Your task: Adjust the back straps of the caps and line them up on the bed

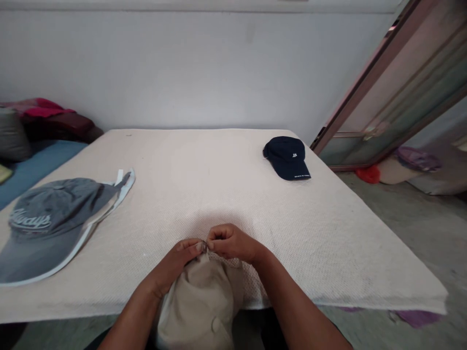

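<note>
A beige cap (202,296) hangs over the table's near edge, its crown toward me and its strap end pointing away. My left hand (186,255) is closed on that strap end, thumb on top beside a small metal buckle (204,245). Against the buckle, my right hand (228,241) pinches with thumb and forefinger at the same strap. Exactly what lies between the right fingertips is too small to make out clearly. The cap's brim is not in view.
Grey caps (58,218), seemingly stacked with a white-edged one, lie at the left. A navy cap (286,156) sits at the back right on the cloth-covered table (204,170). Behind is a white wall (182,68); a glazed door (394,97) stands at right.
</note>
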Motion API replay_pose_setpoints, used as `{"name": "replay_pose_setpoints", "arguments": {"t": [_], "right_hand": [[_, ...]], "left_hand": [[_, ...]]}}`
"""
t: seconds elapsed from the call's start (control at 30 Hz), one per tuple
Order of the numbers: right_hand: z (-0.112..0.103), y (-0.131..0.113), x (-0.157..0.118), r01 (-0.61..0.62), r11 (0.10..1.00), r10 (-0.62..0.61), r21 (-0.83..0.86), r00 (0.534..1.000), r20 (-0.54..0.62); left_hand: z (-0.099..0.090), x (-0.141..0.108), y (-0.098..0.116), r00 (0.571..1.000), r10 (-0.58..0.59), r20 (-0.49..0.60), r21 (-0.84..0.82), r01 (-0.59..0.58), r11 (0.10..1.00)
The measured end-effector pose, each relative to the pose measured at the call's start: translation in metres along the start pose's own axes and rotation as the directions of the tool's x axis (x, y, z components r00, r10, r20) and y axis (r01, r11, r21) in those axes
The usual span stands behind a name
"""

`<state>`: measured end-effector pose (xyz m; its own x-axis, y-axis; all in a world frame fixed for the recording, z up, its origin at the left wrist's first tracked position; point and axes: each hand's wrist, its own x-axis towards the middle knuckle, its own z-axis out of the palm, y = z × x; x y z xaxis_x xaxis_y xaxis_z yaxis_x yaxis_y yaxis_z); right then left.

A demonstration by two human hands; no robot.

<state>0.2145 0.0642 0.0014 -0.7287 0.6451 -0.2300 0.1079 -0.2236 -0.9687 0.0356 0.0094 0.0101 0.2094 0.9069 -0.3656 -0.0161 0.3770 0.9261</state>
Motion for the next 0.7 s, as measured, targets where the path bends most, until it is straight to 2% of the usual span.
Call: {"name": "replay_pose_setpoints", "arguments": {"t": [0.13, 0.23, 0.4, 0.57, 0.7], "right_hand": [[-0.001, 0.001, 0.000, -0.038, 0.990, 0.026, 0.133, 0.996, 0.088], [-0.001, 0.001, 0.000, -0.037, 0.984, 0.026, 0.174, 0.997, 0.067], [0.001, 0.002, 0.001, 0.003, 0.985, 0.003, 0.170, 1.000, -0.031], [0.000, 0.001, 0.000, -0.027, 0.978, 0.020, 0.207, 0.999, 0.036], [-0.001, 0.000, -0.001, -0.002, 0.968, -0.014, 0.250, 0.998, 0.063]], "left_hand": [[-0.001, 0.000, 0.000, 1.000, 0.004, -0.005, 0.015, -0.004, 1.000], [-0.001, 0.000, 0.000, 1.000, 0.001, 0.010, 0.015, -0.001, 1.000], [0.000, 0.002, 0.000, 1.000, -0.019, 0.004, -0.029, 0.019, 0.999], [-0.002, 0.003, -0.005, 0.999, -0.042, 0.012, -0.109, 0.044, 0.993], [-0.004, 0.003, -0.010, 0.998, -0.070, -0.004, -0.148, 0.068, 0.987]]}}
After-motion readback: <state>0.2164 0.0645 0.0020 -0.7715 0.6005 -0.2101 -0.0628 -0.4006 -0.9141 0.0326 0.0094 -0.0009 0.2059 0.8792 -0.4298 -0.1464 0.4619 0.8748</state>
